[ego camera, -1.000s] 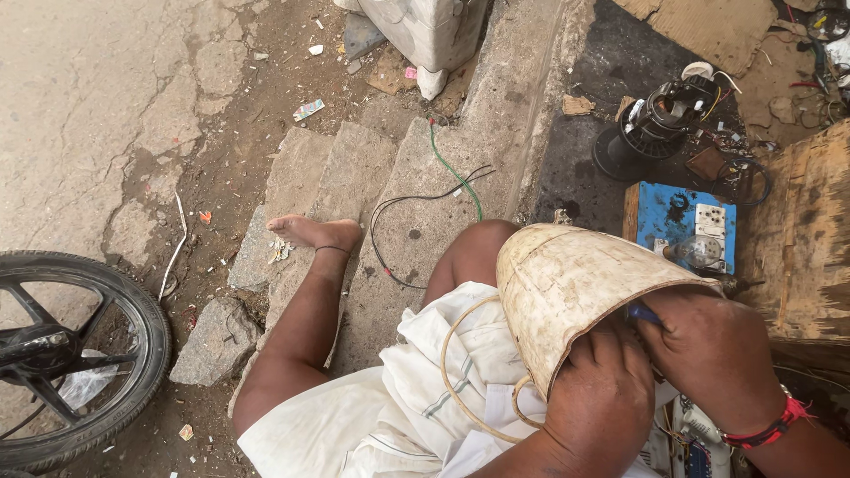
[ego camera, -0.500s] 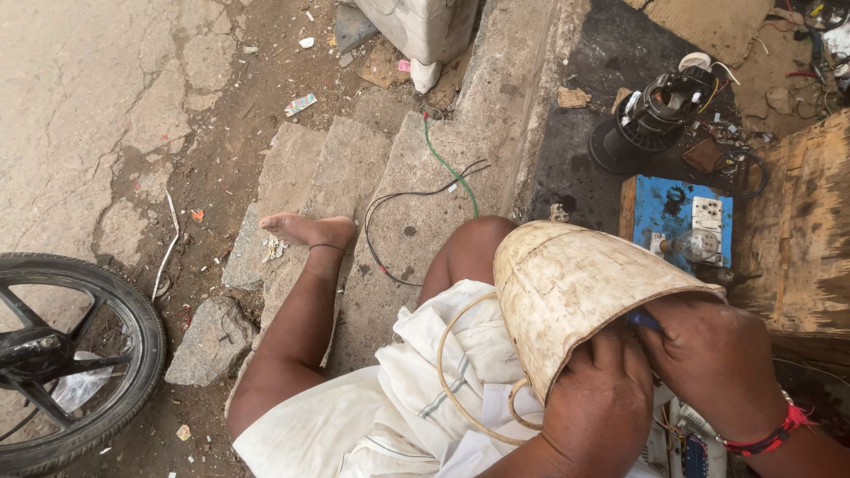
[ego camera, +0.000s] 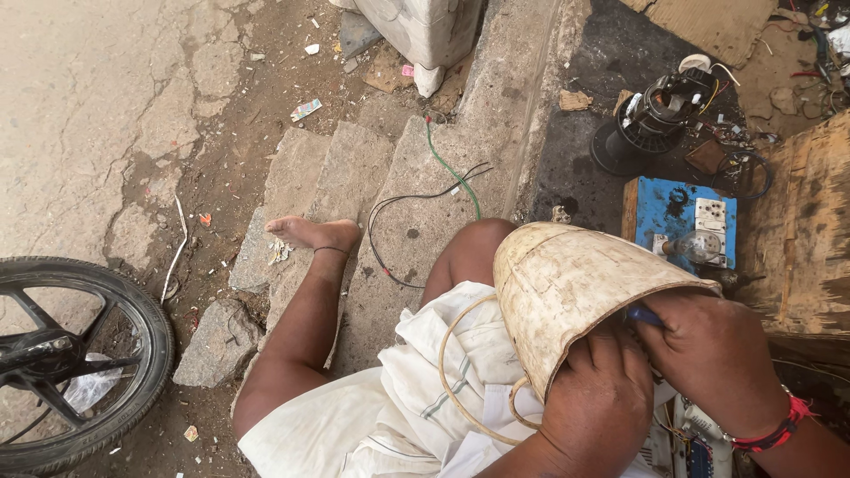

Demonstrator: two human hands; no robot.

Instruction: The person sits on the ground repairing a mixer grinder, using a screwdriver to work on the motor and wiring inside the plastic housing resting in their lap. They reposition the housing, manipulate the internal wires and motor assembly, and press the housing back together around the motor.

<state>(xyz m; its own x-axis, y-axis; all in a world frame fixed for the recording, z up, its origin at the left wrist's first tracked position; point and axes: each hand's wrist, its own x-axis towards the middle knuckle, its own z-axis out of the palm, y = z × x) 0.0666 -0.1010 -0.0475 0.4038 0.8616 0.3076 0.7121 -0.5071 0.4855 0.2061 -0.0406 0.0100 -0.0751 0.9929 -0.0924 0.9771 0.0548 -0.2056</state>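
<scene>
Head view: both hands work at the rim of a worn cream shade held on the lap.

Since a second ago the shade (ego camera: 575,292) has barely shifted; the left hand (ego camera: 598,412) keeps gripping its rim, the right hand (ego camera: 717,354) stays closed on a blue tool (ego camera: 642,314) tucked inside, so the work carries on. Beyond the knee lie stone slabs (ego camera: 354,190) with loose wires (ego camera: 416,208), a blue switchboard (ego camera: 682,221), a motor (ego camera: 651,119), and a wheel (ego camera: 80,363) at left.

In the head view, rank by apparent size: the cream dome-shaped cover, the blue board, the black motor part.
1. cream dome-shaped cover, though it is nearest the camera, held by both hands
2. blue board
3. black motor part, close to the board in size
</scene>
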